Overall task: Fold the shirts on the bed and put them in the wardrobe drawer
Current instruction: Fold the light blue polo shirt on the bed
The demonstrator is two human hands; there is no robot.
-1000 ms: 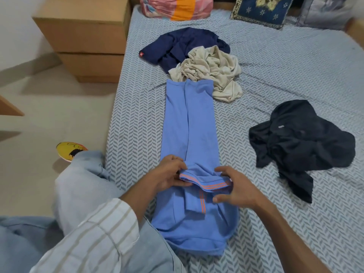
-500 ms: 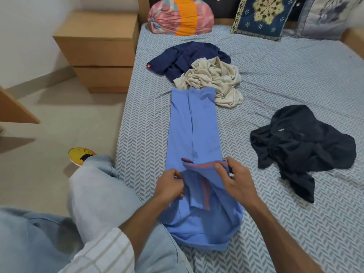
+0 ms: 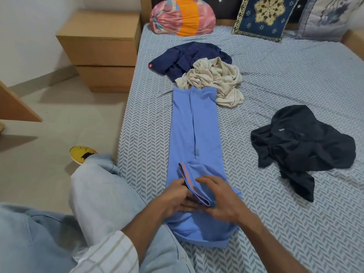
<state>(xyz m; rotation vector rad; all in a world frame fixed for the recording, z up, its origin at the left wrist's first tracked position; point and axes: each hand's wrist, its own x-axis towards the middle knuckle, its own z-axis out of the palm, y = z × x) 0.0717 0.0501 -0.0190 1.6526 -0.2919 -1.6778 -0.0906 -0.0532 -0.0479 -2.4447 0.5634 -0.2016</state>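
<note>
A light blue shirt (image 3: 195, 134) lies as a long narrow strip on the bed (image 3: 295, 75), its sides folded in. My left hand (image 3: 175, 198) and my right hand (image 3: 220, 201) both grip its near end, where the orange-striped collar edge (image 3: 187, 178) stands up between them. Beyond the strip lie a crumpled beige shirt (image 3: 214, 81) and a navy shirt (image 3: 187, 56). A black shirt (image 3: 301, 142) is bunched up to the right.
A wooden bedside cabinet (image 3: 98, 52) stands left of the bed. Cushions (image 3: 262, 14) and a pink-orange bundle (image 3: 181, 16) line the headboard. My bent knee (image 3: 94, 194) and a yellow slipper (image 3: 80, 154) are at the bed's left edge. A wooden panel (image 3: 13, 107) juts in at far left.
The striped collar edge has turned from lying across the strip to standing lengthwise between my hands. Both hands have come closer together on it. My view has tilted up towards the headboard.
</note>
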